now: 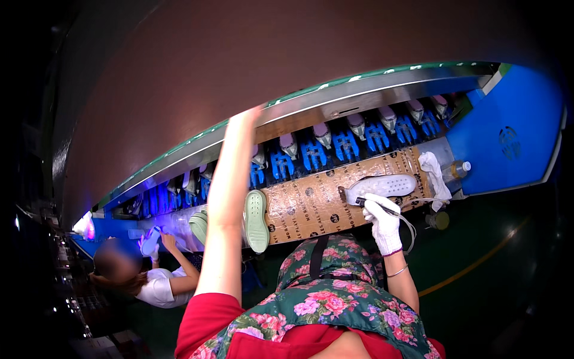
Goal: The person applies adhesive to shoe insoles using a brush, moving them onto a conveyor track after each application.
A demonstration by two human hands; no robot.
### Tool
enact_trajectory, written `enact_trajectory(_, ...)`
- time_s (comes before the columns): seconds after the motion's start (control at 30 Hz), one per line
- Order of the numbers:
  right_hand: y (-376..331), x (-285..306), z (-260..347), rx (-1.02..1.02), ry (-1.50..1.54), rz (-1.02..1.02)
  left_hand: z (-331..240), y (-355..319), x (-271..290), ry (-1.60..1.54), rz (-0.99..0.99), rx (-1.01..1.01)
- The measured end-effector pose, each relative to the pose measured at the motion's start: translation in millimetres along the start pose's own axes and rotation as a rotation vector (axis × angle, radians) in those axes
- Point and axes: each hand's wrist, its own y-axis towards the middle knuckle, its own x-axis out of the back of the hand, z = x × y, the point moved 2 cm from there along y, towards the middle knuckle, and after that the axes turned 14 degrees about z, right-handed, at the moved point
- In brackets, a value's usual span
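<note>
My right hand [382, 222], in a white glove, grips a thin pen-like tool [375, 206] with a cable trailing from it. The tool's tip is at the near end of a white shoe sole [384, 185] that lies tread up on the cardboard-covered bench [317, 200]. My bare left arm stretches far up and away. My left hand [251, 115] reaches the metal rail [359, 90] above the conveyor; its fingers are too small and blurred to read. A pale green sole [256, 220] rests by my left forearm, and a second green sole [198, 226] lies on its other side.
A row of blue holders [345, 143] carrying shoe lasts runs along the conveyor behind the bench. A white cloth [433, 170] and a plastic bottle [457, 170] sit at the bench's right end, beside a blue machine housing [508, 137]. At left a co-worker [156, 281] handles a sole.
</note>
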Motion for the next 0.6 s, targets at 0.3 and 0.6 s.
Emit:
enact_trajectory(0.3,10,-26,-13,-0.064,0.070,0.050,-63,-6,174,1.655,-0.356,-0.369)
enact_trajectory(0.6,29,-39,1,-0.137,0.327,0.070,-105,-198,123,0.612,-0.280,-0.813)
